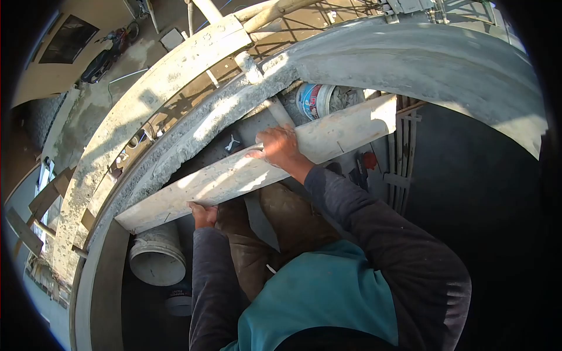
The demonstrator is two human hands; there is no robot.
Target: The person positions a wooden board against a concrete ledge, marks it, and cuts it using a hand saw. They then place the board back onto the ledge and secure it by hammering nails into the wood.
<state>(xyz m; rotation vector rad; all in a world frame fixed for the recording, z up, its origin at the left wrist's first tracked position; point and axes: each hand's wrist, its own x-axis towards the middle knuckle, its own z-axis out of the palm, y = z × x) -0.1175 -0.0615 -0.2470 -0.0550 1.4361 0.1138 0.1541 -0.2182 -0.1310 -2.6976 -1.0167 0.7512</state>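
A long pale wooden plank (pixel 222 178), stained with cement, slants across the front of my body, its right end higher than its left. My right hand (pixel 281 149) grips its upper edge near the middle, fingers closed over it. Lower and further left, my left hand (pixel 204 215) holds the bottom edge with the fingers partly hidden behind the wood. Thin nails stick out of the plank's face near both ends. Its left end meets the inner side of a curved concrete wall (pixel 216 114), whose top edge is rough.
Behind the plank stands a paint bucket (pixel 313 100) with grey material beside it. An open bucket (pixel 157 260) lies at lower left, with a smaller tub (pixel 178 301) below. Bamboo poles (pixel 404 158) stand at right. Beyond the wall are scaffold planks (pixel 105 140) and a parked motorcycle (pixel 111 52).
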